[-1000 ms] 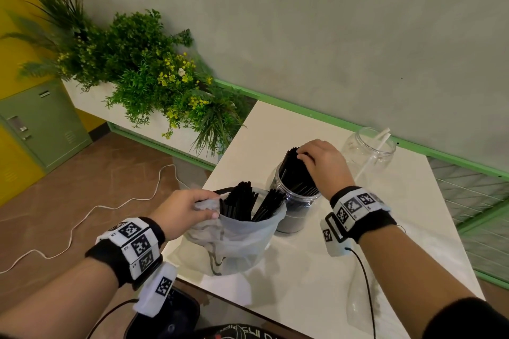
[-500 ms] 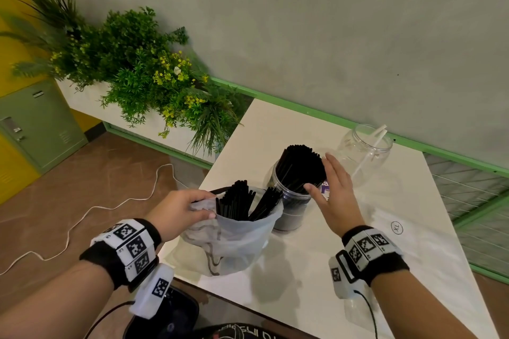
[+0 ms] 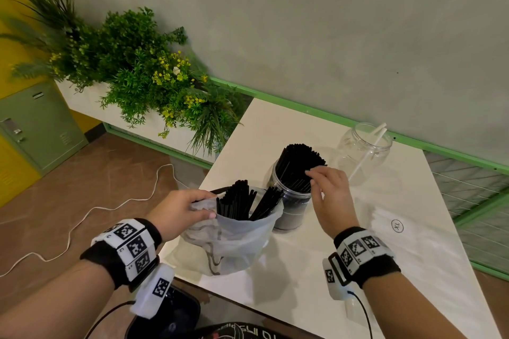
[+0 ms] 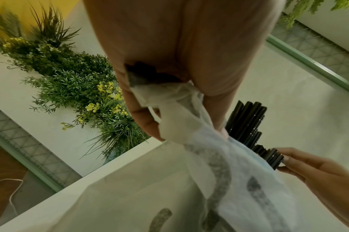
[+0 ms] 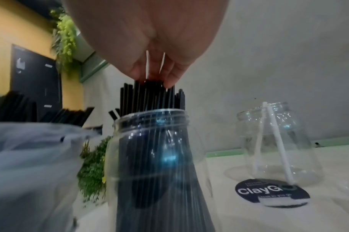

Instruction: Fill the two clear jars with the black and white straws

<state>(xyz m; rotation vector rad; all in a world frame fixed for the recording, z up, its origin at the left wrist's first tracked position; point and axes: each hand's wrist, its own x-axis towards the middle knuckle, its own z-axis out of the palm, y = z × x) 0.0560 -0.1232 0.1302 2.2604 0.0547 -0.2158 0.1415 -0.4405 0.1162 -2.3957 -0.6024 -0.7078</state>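
A clear jar packed with black straws stands mid-table. My right hand reaches it from the right, and its fingertips touch the straw tops without closing round them. To the jar's left, my left hand grips the rim of a white plastic bag that holds more black straws. The bag's edge is bunched between thumb and fingers. A second clear jar stands behind on the right, with white straws leaning inside.
The white table has its corner near the bag and a green-edged wall behind. A flat pale packet marked XL lies on the right. A planter of green foliage sits off the left edge. A round dark sticker lies by the far jar.
My right hand lay on top of the jar's straws, drew back to the right with fingers spread, and has now returned to touch their upper right side. The left hand kept hold of the bag.
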